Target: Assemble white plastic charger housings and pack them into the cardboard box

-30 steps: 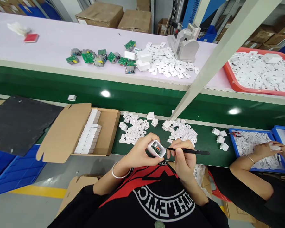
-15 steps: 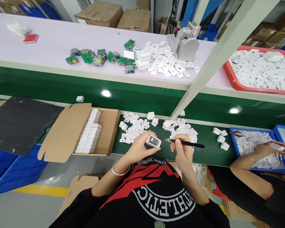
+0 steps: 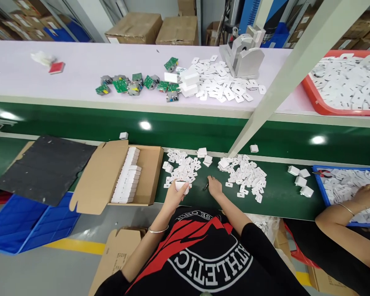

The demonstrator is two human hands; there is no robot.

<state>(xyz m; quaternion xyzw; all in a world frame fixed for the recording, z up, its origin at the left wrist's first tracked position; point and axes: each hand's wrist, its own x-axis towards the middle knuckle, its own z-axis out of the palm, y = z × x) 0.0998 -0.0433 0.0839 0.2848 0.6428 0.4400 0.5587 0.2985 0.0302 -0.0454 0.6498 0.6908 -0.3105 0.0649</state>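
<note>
Green bench with white covers, cartons behind, casing in left hand

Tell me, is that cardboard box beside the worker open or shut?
Open: the cardboard box has its lid flap folded back, baring a row of white casings inside.
</note>
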